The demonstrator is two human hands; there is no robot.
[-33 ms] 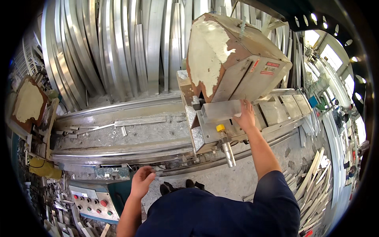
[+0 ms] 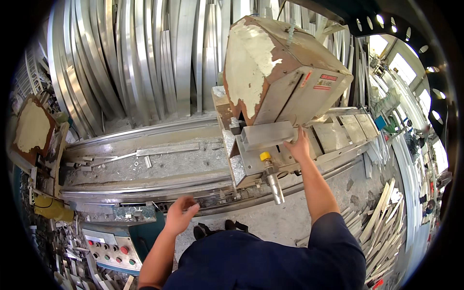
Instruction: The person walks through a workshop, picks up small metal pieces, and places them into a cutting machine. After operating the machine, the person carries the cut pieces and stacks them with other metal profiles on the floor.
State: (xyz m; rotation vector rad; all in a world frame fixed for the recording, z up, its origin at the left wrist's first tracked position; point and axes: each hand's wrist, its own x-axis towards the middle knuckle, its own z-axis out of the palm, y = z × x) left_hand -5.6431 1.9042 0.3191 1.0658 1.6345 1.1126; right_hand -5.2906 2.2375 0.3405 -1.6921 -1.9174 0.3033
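Note:
My right hand (image 2: 299, 145) reaches forward and grips the right end of a short aluminium profile (image 2: 266, 134), which lies on the bed of a cutting machine. Just above it sits the big saw housing (image 2: 275, 72), with peeling white paint over rusty brown. Below the profile a yellow knob (image 2: 265, 156) tops a metal lever (image 2: 275, 187) that points toward me. My left hand (image 2: 180, 212) hovers at the near edge of the long machine rail (image 2: 145, 186); its fingers are loosely curled and hold nothing.
A control panel with red and green buttons (image 2: 112, 249) stands at lower left. Offcuts and chips litter the machine bed (image 2: 159, 157). Long aluminium profiles (image 2: 145, 58) lean against the back wall. More cut strips (image 2: 382, 227) are piled on the floor to the right.

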